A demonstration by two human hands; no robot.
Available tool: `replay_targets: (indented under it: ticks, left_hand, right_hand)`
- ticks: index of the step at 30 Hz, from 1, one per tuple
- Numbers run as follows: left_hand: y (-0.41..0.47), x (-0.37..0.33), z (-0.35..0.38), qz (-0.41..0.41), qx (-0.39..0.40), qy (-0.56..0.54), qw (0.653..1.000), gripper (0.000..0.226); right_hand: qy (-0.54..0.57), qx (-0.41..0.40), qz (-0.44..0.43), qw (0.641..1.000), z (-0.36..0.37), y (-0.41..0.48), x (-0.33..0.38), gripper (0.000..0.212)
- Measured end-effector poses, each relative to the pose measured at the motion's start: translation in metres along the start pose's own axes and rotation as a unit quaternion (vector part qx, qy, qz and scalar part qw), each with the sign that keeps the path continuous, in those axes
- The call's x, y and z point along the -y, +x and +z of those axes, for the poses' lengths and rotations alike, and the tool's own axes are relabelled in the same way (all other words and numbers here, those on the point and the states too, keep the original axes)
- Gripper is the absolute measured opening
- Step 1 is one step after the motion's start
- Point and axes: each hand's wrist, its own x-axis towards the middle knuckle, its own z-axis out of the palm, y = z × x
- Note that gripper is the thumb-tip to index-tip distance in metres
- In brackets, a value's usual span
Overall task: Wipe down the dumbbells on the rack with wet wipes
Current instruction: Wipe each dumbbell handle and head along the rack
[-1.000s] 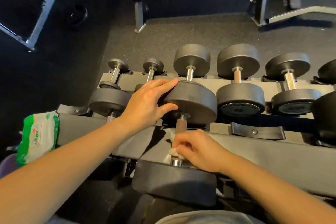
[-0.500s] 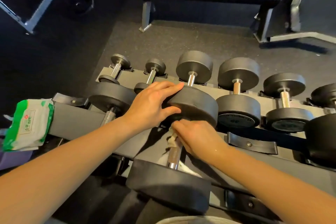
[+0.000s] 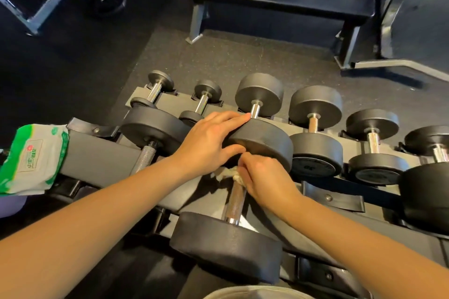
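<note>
While the left hand (image 3: 209, 143) lay with straight fingers on the far head of the dumbbell (image 3: 267, 141), the right hand (image 3: 262, 177) gripped a crumpled wet wipe (image 3: 227, 173) round its handle (image 3: 234, 201), just below that head. The dumbbell lay on the rack (image 3: 97, 155).

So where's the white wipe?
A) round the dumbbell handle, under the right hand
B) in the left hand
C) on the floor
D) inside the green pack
A: the right hand pinches the wipe round the handle; the left hand rests on the weight.
</note>
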Motion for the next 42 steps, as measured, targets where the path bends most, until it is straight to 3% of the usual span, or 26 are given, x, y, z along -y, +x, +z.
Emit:
replay_targets:
  ticks: [3, 5, 7, 9, 11, 13, 16, 17, 19, 20, 21, 22, 24, 27, 30, 35, 40, 42]
  left_hand:
    - [-0.011, -0.006, -0.007, -0.04, -0.033, -0.041, 0.998, 0.056]
    - [-0.026, -0.01, -0.009, -0.07, -0.097, -0.03, 0.992, 0.025]
    - [-0.039, -0.012, -0.011, -0.158, -0.05, -0.102, 0.981, 0.003]
    - [-0.046, -0.016, -0.008, -0.288, 0.106, -0.268, 0.913, 0.009]
    - [-0.049, -0.018, -0.001, -0.341, 0.207, -0.375, 0.837, 0.02]
    - [-0.047, -0.014, 0.007, -0.32, 0.202, -0.402, 0.833, 0.027]
    - [-0.04, -0.012, 0.018, -0.277, 0.183, -0.372, 0.867, 0.025]
    - [-0.038, -0.013, 0.02, -0.264, 0.185, -0.357, 0.877, 0.022]
    - [-0.035, -0.014, 0.025, -0.246, 0.187, -0.33, 0.892, 0.018]
    - [-0.034, -0.012, 0.026, -0.245, 0.185, -0.317, 0.897, 0.016]
    - [-0.034, -0.01, 0.028, -0.252, 0.176, -0.308, 0.9, 0.016]
    - [-0.034, -0.007, 0.029, -0.274, 0.16, -0.311, 0.896, 0.017]
    - [-0.035, -0.005, 0.033, -0.348, 0.106, -0.363, 0.858, 0.016]
    - [-0.036, -0.012, 0.039, -0.417, 0.048, -0.428, 0.8, 0.007]
    - [-0.034, -0.017, 0.044, -0.404, 0.035, -0.406, 0.819, 0.01]
    - [-0.037, -0.008, 0.039, -0.313, 0.101, -0.349, 0.878, 0.017]
    - [-0.047, 0.004, 0.041, -0.302, 0.102, -0.413, 0.853, 0.008]
    - [-0.051, 0.011, 0.041, -0.292, 0.164, -0.412, 0.847, 0.015]
  right_hand:
    - [0.07, 0.058, -0.021, 0.996, 0.007, -0.019, 0.012, 0.014]
    - [0.096, 0.128, -0.04, 0.986, 0.003, -0.027, 0.016, 0.014]
    - [0.046, 0.098, -0.022, 0.994, -0.002, -0.022, 0.011, 0.012]
    - [0.061, 0.014, 0.043, 0.997, -0.006, -0.016, 0.009, 0.01]
    - [0.139, -0.028, 0.133, 0.981, -0.009, -0.014, 0.011, 0.011]
    - [0.239, -0.01, 0.214, 0.947, -0.015, -0.011, 0.013, 0.012]
    - [0.38, 0.069, 0.264, 0.884, -0.034, -0.008, 0.015, 0.015]
    - [0.371, 0.091, 0.249, 0.89, -0.04, -0.009, 0.017, 0.016]
    - [0.177, 0.084, 0.16, 0.968, -0.05, -0.011, 0.016, 0.019]
    - [0.024, 0.032, 0.099, 0.994, -0.055, -0.011, 0.014, 0.021]
    - [-0.097, -0.039, 0.046, 0.993, -0.06, -0.011, 0.013, 0.024]
    - [-0.137, -0.108, 0.018, 0.984, -0.066, -0.01, 0.013, 0.024]
    - [-0.094, -0.211, -0.008, 0.973, -0.075, -0.001, 0.008, 0.019]
    - [-0.048, -0.193, -0.029, 0.98, -0.063, 0.023, -0.002, 0.026]
    - [-0.03, -0.159, -0.018, 0.987, -0.035, 0.037, -0.006, 0.033]
    - [-0.107, -0.214, -0.03, 0.97, -0.021, 0.041, -0.01, 0.033]
    - [-0.079, -0.223, -0.03, 0.971, -0.019, 0.04, -0.012, 0.03]
    - [-0.074, -0.226, -0.028, 0.971, -0.019, 0.041, -0.013, 0.03]
